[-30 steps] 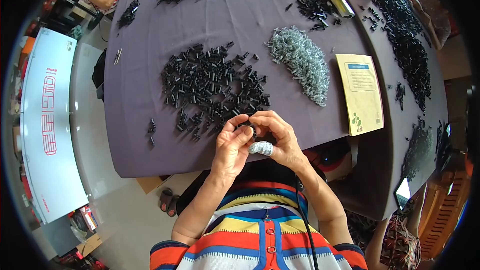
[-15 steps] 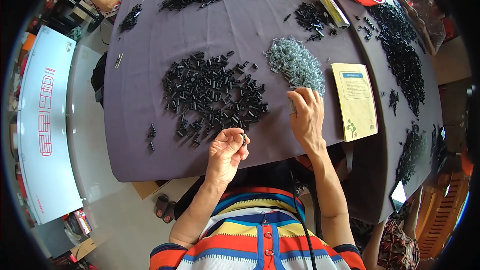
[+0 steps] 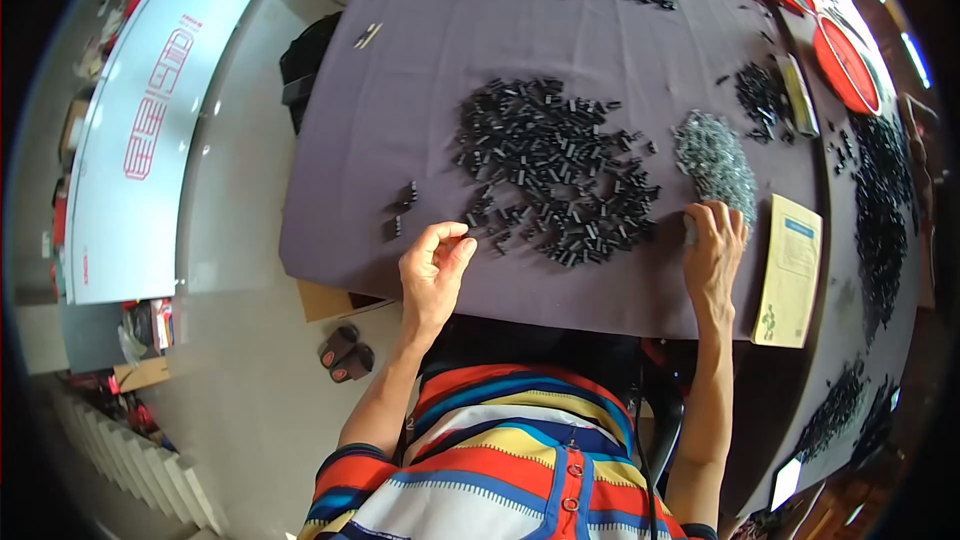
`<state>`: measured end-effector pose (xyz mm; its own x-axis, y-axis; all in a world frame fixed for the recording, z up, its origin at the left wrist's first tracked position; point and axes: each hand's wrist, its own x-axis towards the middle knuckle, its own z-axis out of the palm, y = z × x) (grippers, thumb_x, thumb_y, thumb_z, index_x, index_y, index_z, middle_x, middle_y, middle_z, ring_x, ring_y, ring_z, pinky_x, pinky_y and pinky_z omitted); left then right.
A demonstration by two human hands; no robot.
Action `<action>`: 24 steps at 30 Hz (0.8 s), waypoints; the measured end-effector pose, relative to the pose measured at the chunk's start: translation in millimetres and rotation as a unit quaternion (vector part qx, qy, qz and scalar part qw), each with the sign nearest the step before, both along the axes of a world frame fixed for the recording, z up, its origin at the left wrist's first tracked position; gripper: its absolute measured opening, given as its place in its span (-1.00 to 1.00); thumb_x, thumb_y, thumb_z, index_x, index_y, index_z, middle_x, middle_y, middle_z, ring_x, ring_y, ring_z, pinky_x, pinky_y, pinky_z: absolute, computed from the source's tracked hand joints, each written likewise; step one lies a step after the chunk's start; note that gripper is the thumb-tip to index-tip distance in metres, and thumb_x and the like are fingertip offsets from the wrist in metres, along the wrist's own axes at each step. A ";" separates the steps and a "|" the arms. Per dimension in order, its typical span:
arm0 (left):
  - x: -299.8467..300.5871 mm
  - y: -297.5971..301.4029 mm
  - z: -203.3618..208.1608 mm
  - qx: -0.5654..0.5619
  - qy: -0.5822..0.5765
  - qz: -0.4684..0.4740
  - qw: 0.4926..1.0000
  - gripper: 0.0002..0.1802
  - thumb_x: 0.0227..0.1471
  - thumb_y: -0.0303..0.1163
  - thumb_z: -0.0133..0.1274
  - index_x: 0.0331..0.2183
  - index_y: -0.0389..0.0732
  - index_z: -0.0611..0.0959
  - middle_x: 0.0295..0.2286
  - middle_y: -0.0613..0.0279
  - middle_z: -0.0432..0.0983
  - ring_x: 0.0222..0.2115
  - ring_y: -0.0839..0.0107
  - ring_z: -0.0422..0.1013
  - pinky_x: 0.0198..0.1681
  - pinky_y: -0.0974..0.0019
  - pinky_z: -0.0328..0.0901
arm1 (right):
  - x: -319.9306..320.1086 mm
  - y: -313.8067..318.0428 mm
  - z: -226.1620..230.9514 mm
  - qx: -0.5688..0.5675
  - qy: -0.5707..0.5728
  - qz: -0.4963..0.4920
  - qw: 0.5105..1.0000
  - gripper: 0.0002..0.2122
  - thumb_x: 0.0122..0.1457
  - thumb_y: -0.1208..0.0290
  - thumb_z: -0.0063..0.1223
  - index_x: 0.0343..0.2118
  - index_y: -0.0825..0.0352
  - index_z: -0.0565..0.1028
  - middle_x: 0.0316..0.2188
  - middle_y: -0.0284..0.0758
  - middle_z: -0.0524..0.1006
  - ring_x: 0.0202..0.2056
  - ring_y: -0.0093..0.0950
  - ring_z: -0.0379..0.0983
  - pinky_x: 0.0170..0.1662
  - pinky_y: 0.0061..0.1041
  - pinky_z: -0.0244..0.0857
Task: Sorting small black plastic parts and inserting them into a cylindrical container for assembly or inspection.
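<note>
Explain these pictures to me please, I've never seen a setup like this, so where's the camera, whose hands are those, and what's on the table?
There's no machine at work here, just a person's own two hands. The view comes from a wide fisheye camera worn on the head, looking down, which is why straight edges look bent. At the bottom is the wearer's striped top.

A purple-grey cloth covers the table. On it lie a spread of small black pieces, a heap of small clear pieces and a yellow book.

The right hand is at the near end of the clear heap; its fingertips are hidden. The left hand is raised near the black pieces, thumb and forefinger close together. I can't tell whether either hand holds anything.
</note>
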<state>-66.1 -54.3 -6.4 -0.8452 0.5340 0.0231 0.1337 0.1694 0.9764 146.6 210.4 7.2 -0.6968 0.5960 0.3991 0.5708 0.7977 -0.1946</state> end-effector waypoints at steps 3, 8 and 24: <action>-12.9 -10.9 -3.3 -0.059 0.098 0.031 0.993 -0.82 -0.06 -0.52 0.20 -0.33 -0.28 0.60 -0.49 0.30 0.49 -0.53 0.57 0.36 -0.45 0.47 0.28 | -1.4 -3.1 -6.9 0.004 0.009 -0.007 1.000 -0.69 -0.16 0.69 -0.01 -0.29 0.26 0.47 -0.30 -0.33 0.44 -0.19 -0.27 0.31 -0.10 -0.28 0.14; -19.7 -10.3 -0.6 -0.103 0.223 0.034 0.969 -0.83 -0.10 -0.53 0.20 -0.35 -0.25 0.59 -0.47 0.20 0.48 -0.47 0.35 0.41 -0.44 0.36 0.32 | -5.6 -7.5 -5.8 0.008 -0.007 -0.020 1.000 -0.66 -0.20 0.72 -0.04 -0.29 0.26 0.44 -0.31 -0.31 0.42 -0.19 -0.26 0.29 -0.10 -0.28 0.13; -22.1 -2.3 8.6 -0.162 0.398 0.054 0.902 -0.84 -0.11 -0.56 0.13 -0.36 -0.21 0.60 -0.40 0.19 0.42 -0.35 0.17 0.39 -0.28 0.19 0.34 | -5.1 -23.5 -17.9 0.042 0.032 -0.073 0.996 -0.61 -0.25 0.70 -0.03 -0.25 0.26 0.42 -0.21 -0.34 0.41 -0.16 -0.26 0.28 -0.06 -0.28 0.09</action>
<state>-88.2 -56.6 2.2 -0.6771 0.5374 0.5027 0.7358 0.4816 0.4762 141.6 186.9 -10.7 -0.5776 0.6511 0.4925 0.6703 0.7226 -0.1692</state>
